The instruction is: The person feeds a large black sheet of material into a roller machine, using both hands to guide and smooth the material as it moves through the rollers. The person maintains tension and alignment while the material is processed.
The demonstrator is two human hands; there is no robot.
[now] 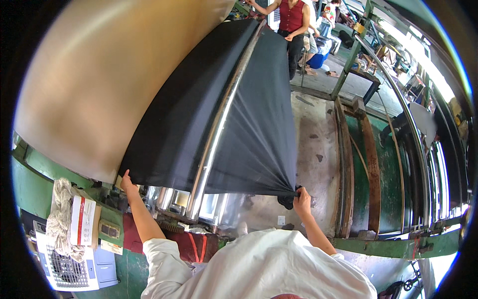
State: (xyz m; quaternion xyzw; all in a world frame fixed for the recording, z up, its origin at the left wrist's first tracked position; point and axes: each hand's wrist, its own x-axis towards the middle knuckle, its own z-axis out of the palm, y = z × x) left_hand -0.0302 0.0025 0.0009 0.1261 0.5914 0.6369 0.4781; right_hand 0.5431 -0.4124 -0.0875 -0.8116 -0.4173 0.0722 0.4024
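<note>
A wide sheet of black fabric (254,119) runs over a shiny metal bar (219,127) and up against a large tan-gold drum (94,84). At the fabric's near left corner, beside the drum, my left hand (128,184) pinches its edge; some fingers are hidden. On the other side, my right hand (302,202) is closed round the gathered near right corner. Folds fan out from that grip, and a dark bunch of cloth hangs just below it. Between my hands the near edge is stretched across the bar.
Shiny rollers (167,198) lie below the fabric's near edge. A person in a red vest (291,17) stands at the far end. Wooden beams (369,169) and a metal rail (398,94) are at right. White rags (62,214) and a carton (83,222) sit at lower left.
</note>
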